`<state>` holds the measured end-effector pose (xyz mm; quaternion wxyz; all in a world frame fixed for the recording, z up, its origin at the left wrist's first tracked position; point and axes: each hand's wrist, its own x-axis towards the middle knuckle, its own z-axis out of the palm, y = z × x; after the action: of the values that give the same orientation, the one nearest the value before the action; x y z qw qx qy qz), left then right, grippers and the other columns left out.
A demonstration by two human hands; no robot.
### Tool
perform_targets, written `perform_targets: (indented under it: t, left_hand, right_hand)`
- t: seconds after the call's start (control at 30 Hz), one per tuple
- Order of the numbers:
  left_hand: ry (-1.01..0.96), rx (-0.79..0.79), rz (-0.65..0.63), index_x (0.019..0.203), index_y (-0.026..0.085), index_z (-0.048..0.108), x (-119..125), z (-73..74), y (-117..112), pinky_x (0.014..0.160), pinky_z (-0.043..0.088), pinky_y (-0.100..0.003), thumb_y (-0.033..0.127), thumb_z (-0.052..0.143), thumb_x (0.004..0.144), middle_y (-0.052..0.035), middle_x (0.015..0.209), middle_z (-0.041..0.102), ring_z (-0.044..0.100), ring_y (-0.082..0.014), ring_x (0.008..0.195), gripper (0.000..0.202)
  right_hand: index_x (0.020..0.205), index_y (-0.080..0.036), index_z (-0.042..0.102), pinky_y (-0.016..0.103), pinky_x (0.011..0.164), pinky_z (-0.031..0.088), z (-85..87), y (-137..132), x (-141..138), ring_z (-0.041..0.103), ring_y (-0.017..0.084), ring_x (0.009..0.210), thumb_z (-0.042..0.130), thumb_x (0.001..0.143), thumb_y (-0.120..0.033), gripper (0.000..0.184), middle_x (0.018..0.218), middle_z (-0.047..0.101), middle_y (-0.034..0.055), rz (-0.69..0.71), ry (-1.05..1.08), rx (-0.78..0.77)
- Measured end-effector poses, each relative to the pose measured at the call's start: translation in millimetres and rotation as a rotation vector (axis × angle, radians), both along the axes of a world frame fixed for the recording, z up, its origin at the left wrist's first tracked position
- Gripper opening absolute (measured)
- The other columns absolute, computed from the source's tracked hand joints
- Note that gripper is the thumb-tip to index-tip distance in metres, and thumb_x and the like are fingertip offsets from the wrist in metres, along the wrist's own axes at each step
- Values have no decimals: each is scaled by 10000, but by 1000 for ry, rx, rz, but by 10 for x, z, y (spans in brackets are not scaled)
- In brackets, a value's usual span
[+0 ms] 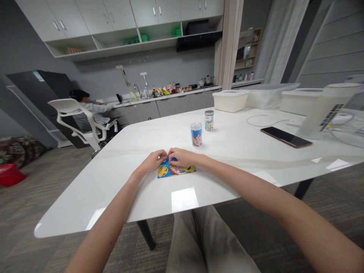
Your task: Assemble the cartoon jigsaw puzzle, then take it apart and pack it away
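A small, brightly coloured cartoon picture (182,170), which looks like a jigsaw puzzle, lies flat near the table's front edge. My left hand (155,159) is at its upper left edge, fingers curled and closed. Over the picture's upper left part rests my right hand (179,156), its fingertips pinched together close to those of the left. Whatever is between the fingertips is too small to make out. Behind the hands stand a clear cylinder with a blue cartoon print (196,135) and a printed can with a dark lid (209,121).
On the white table (136,140), a phone (286,137) lies to the right beside a tall white container (327,112) and cables. Lidded plastic boxes (230,101) stand at the back right. Farther off, a person (93,110) sits in a white chair (66,106) near the kitchen counter.
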<state>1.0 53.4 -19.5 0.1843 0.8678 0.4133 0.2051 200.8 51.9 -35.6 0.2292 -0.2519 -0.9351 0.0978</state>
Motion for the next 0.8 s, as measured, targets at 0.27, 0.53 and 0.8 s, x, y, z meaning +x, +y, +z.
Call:
perform_targets:
  t: [0.27,0.53,0.8]
  left_hand:
    - [-35,96,128,800,194,555,8,39,-1,699,461,-287,327,457,823,-15,772,635,578,-173,734,167]
    - [-51,157,150,850,193,593,-155,102,51,692,446,-275,359,512,834,-19,777,655,576,-162,722,185]
    - [31,102,70,816,192,655,-451,142,90,698,439,-263,352,545,815,-10,769,678,588,-150,725,194]
  right_hand:
    - [839,-144,711,334,880,464,-7,13,15,582,184,910,593,843,-151,118,1009,602,98,-5,0,9]
    - [848,-138,680,337,855,463,5,-25,22,573,190,901,587,845,-152,94,1020,599,114,2,-17,73]
    - [958,-135,632,349,847,437,16,4,81,552,222,935,523,856,-118,151,996,611,117,-299,-40,124]
